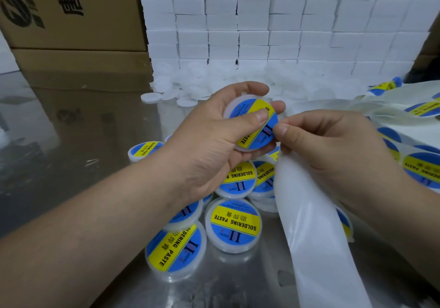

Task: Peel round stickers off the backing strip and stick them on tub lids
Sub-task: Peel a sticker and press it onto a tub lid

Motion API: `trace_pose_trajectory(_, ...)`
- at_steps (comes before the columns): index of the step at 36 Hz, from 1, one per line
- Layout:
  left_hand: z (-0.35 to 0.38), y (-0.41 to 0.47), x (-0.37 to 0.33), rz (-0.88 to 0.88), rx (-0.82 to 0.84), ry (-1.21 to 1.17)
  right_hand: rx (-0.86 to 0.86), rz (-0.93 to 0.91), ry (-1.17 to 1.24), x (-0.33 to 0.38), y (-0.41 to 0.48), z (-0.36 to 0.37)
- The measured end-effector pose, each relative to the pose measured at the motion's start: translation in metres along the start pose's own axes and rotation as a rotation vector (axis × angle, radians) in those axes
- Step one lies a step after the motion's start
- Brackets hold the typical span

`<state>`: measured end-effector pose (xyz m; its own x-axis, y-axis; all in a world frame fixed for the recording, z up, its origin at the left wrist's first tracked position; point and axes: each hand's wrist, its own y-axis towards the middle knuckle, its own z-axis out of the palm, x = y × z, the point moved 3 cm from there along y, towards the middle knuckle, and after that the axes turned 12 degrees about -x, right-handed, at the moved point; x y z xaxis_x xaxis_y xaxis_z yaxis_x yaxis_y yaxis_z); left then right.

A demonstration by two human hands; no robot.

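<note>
- Left hand (209, 145) grips a white tub (229, 110) above the desk (47, 141), fingers curled round its rim, thumb pressing the blue-and-yellow round sticker (258, 129) onto the lid.
- Right hand (333, 150) pinches the sticker's right edge between thumb and forefinger.
- The bare white backing strip (316, 236) trails from under the right hand toward the camera; unpeeled stickers (421, 167) lie at far right.
- Labelled tubs (234, 224) are heaped below the hands; plain white lids (190, 88) are piled before stacked white boxes (262, 22) and cardboard cartons (71, 10).
</note>
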<state>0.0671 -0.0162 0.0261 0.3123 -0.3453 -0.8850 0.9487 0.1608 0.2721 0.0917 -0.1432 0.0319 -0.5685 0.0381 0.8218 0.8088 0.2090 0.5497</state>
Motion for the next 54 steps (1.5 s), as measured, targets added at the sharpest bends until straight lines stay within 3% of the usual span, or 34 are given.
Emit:
trace_pose_trajectory(20, 0.001, -0.002, 0.003, 0.028, -0.079, 0.098, -0.015, 0.021, -0.064, -0.005, 0.0, 0.0)
trace_pose_trajectory(22, 0.002, -0.004, 0.001, 0.094, -0.083, 0.188, -0.025, 0.008, -0.109, -0.006, 0.001, -0.001)
trace_pose_trajectory(27, 0.01, -0.02, -0.005, 0.484, -0.085, 0.548, -0.052, 0.002, -0.154, -0.008, 0.0, -0.001)
trace_pose_trajectory(30, 0.013, -0.028, -0.017, 0.606, -0.119, 0.439, -0.138, -0.046, -0.27, -0.015, 0.006, -0.007)
trace_pose_trajectory(33, 0.013, -0.032, -0.03, 0.735, -0.153, 0.446, -0.194, 0.026, -0.307, -0.021, 0.011, -0.015)
trace_pose_trajectory(36, 0.004, -0.025, -0.027, 0.588, -0.268, 0.556, -0.172, 0.035, -0.161, -0.018, 0.01, -0.012)
trace_pose_trajectory(39, -0.002, -0.017, -0.017, 0.455, -0.284, 0.667, -0.045, 0.012, -0.101, -0.012, 0.005, -0.005)
trace_pose_trajectory(42, 0.001, -0.017, -0.015, 0.503, -0.237, 0.757, 0.05, -0.049, -0.165, -0.01, 0.0, -0.001)
trace_pose_trajectory(47, -0.001, -0.014, -0.014, 0.522, -0.219, 0.807, 0.028, -0.154, -0.242, -0.011, -0.001, 0.0)
trace_pose_trajectory(54, -0.018, 0.004, -0.017, 0.429, -0.326, 1.073, 0.005, -0.033, -0.18, -0.015, -0.001, -0.001)
